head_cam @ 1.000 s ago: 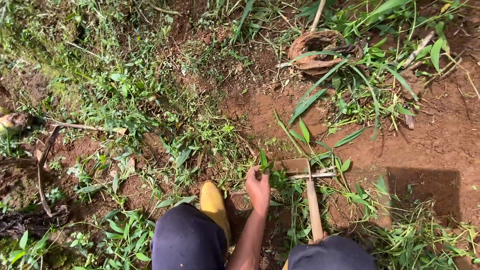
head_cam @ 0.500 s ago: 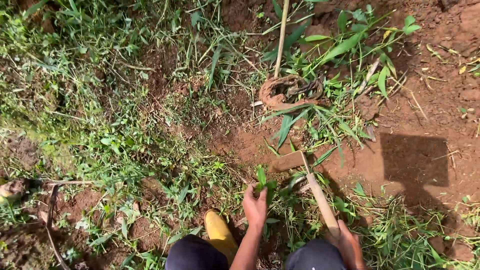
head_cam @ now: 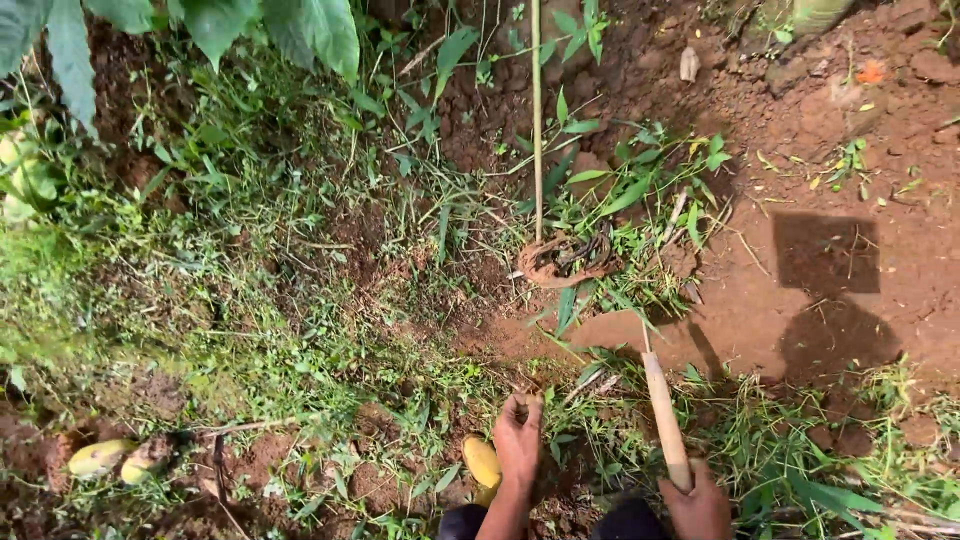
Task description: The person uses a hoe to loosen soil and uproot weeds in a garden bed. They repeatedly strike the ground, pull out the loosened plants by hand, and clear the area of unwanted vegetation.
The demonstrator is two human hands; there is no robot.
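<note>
Two hands are at work low in the frame: my right hand (head_cam: 698,503) is wrapped tight round the near end of the wooden handle (head_cam: 664,410), fingers closed on it, so the hoe blade (head_cam: 610,328) can lie flat on the bare red soil (head_cam: 800,310) farther out, its edge toward the weeds. The handle slants away from me and slightly left, which puts the blade just near of the curled dry husk (head_cam: 565,262) at the foot of a thin upright stem (head_cam: 537,120). My left hand (head_cam: 520,440) reaches forward and down with the wrist straight, fingers bunched together, pinching a tuft of grass (head_cam: 560,400) at ground level; I judge the grip is there to pull it free. Just left of that forearm sits my yellow boot toe (head_cam: 482,462). Far to the left, two yellowish fallen fruits (head_cam: 115,458) lie among the green.
</note>
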